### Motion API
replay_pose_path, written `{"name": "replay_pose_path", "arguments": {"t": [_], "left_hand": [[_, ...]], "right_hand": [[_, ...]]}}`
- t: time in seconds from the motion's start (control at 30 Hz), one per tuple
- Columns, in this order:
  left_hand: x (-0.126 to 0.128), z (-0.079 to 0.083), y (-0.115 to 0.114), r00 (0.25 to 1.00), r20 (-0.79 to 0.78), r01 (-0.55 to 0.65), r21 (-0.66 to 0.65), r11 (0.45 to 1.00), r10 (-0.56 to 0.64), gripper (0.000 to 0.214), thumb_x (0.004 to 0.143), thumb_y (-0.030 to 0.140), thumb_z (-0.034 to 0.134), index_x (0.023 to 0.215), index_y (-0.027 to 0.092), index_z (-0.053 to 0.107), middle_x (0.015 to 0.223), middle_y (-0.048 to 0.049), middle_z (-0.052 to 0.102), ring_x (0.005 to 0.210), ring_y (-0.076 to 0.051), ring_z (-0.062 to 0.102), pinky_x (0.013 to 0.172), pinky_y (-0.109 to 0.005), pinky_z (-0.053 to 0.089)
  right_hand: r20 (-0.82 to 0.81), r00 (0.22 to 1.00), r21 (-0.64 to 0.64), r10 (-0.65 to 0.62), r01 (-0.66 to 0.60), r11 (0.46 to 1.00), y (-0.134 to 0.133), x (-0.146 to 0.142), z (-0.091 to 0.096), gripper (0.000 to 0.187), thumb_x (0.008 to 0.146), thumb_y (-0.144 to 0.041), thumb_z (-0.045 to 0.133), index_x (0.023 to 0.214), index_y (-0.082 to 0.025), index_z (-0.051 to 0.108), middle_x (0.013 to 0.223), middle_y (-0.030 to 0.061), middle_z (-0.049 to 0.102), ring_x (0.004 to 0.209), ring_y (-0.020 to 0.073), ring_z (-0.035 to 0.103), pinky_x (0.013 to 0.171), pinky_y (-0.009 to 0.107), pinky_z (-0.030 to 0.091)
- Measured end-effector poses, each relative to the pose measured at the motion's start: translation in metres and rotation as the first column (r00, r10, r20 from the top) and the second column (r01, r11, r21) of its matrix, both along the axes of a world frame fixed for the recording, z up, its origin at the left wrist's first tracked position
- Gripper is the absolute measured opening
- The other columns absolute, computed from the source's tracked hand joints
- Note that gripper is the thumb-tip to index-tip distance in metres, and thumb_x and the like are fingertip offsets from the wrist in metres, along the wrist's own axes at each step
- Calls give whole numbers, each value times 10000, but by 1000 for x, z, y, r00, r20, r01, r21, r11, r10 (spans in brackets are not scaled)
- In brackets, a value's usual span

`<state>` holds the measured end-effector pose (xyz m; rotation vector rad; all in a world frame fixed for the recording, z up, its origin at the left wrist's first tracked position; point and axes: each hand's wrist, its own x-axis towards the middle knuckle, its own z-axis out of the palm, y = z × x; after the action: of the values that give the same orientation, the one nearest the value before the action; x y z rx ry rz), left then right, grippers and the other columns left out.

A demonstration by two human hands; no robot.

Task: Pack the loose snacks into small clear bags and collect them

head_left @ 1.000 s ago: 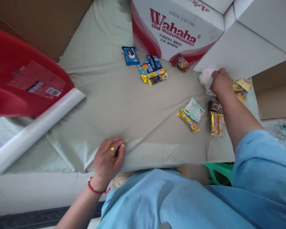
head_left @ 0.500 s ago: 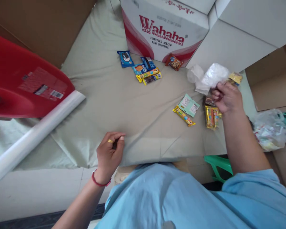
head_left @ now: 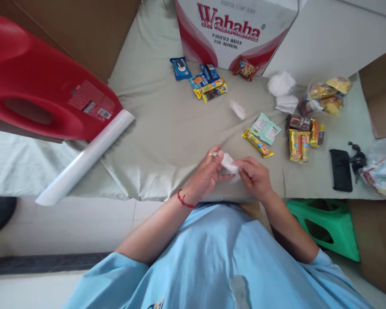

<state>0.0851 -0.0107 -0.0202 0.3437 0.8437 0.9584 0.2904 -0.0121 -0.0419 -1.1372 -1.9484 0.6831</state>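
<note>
In front of my body, just over the near edge of the cloth-covered table, both hands meet at a small white crumpled piece [head_left: 229, 162]; whether it is thin plastic or tissue I cannot tell. My left hand [head_left: 206, 174] grips its left end between thumb and fingers. Its right end is pinched by my right hand [head_left: 254, 175]. Beyond them lie a yellow snack bar [head_left: 257, 143] and a mint-green packet [head_left: 265, 128]. Another white scrap [head_left: 237, 110], blurred, is farther off. White crumpled pieces [head_left: 281, 83] sit at the back right.
Blue and yellow snack packs [head_left: 209, 83] and a brown packet [head_left: 245, 68] lie before the Wahaha carton [head_left: 234, 32]. More snacks [head_left: 299, 143], a black phone-like slab [head_left: 341, 170] and a plastic bag [head_left: 384, 169] are right. Left are a red jug [head_left: 58, 90] and a white roll [head_left: 86, 159].
My right hand has come from the back right to my front and pinches the small white piece. My left hand has moved right to grip it too. A white scrap now appears mid-table.
</note>
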Motion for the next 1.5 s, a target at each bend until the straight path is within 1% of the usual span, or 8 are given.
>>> {"name": "replay_pose_path", "arguments": {"t": [0.13, 0.3, 0.7, 0.97, 1.13, 1.23, 1.33, 1.5], "left_hand": [[0, -16, -4, 998, -58, -23, 8, 1000, 24, 616, 635, 257, 971, 1179, 202, 685, 1151, -47, 765, 984, -168, 716, 849, -272, 578], [-15, -32, -9, 974, -209, -77, 46, 996, 85, 504, 682, 258, 896, 1149, 182, 722, 1128, -75, 797, 973, -199, 738, 841, -297, 558], [-42, -26, -14, 972, -189, -139, 12, 990, 139, 598, 578, 121, 858, 1146, 191, 684, 1276, -86, 762, 1084, -192, 720, 875, -273, 567], [-45, -30, -14, 966, -214, -117, 131, 984, 143, 612, 648, 132, 786, 1226, 235, 616, 1477, -113, 661, 1322, -255, 644, 992, -333, 558], [-42, -29, 3, 964, -214, -115, 193, 974, 156, 617, 665, 152, 805, 1239, 249, 599, 1500, -104, 632, 1320, -248, 634, 1005, -335, 556], [-38, -29, 14, 960, -211, -130, 243, 961, 183, 612, 673, 168, 813, 1234, 264, 587, 1469, -88, 641, 1290, -240, 643, 986, -325, 562], [-32, -30, 18, 959, -211, -129, 267, 955, 188, 607, 675, 191, 826, 1224, 265, 580, 1429, -83, 651, 1270, -243, 650, 958, -315, 566], [-23, -31, 4, 842, -432, -166, 364, 917, 324, 589, 751, 334, 897, 1239, 273, 572, 1461, -94, 590, 1389, -257, 581, 1023, -331, 543]], "right_hand": [[9, 998, -77, 69, -68, 995, -4, 4, -3, 290, 1059, -226, 552, 1184, -321, 796, 1059, 62, 774, 927, 204, 740, 807, 340, 595], [-10, 1000, -225, 15, -17, 974, 14, 18, 2, 187, 1019, -316, 633, 1039, -326, 818, 934, 49, 769, 844, 233, 705, 790, 389, 576], [616, 774, -103, -145, 262, 960, 189, -37, -9, 377, 987, -277, 630, 1344, -173, 692, 1365, 211, 646, 1097, 367, 694, 999, 524, 555], [398, 825, 144, -402, 377, 915, 208, 22, 29, 214, 1039, -243, 656, 1243, -229, 720, 1366, 172, 633, 1205, 285, 642, 1079, 463, 485], [202, 860, -187, -469, 504, 843, 165, 39, 37, 375, 936, -256, 793, 1289, -163, 706, 1320, 166, 671, 766, 127, 614, 826, 375, 538], [-182, 953, -666, -244, 63, 744, 102, 15, 25, 367, 941, -540, 776, 1114, -218, 745, 1016, 78, 739, 676, 142, 615, 626, 317, 534], [-446, 880, -773, -162, -288, 565, 46, -12, 11, 476, 810, -658, 871, 1033, -251, 764, 950, 47, 740, 772, 174, 675, 674, 326, 594], [-506, 827, -716, -244, -245, 654, 20, -30, 0, 423, 780, -620, 912, 882, -248, 739, 777, -10, 660, 704, 142, 585, 690, 296, 544]]}}
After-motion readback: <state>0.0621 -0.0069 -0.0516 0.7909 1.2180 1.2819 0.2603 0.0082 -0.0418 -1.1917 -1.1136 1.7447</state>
